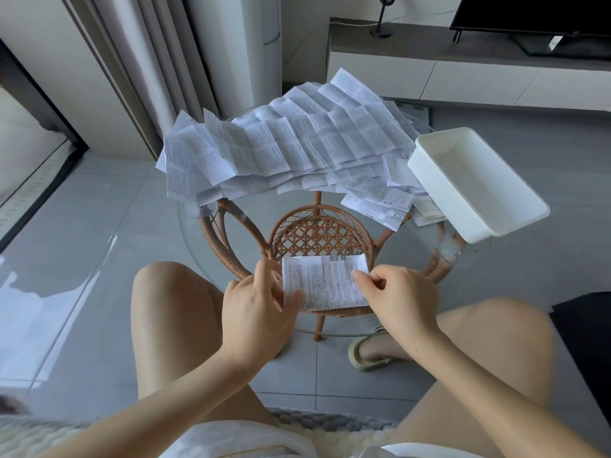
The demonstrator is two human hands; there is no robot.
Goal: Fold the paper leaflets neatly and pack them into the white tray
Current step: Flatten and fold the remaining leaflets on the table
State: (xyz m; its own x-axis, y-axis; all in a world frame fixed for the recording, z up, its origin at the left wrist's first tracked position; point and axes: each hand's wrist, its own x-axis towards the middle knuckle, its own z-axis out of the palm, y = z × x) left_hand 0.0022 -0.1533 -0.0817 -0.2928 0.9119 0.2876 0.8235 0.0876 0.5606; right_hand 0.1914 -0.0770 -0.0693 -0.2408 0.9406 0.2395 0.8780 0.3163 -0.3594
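The left hand and right hand pinch one leaflet, its left edge hidden, its print illegible.

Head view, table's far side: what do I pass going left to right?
Heap of unfolded leaflets → small folded leaflets → white tray.

I held one printed leaflet above the near edge of the glass table, my left hand gripping its left edge and my right hand pinching its right edge. A heap of unfolded leaflets covered the far side. The white tray sat at the right, with some smaller folded leaflets just beside it.
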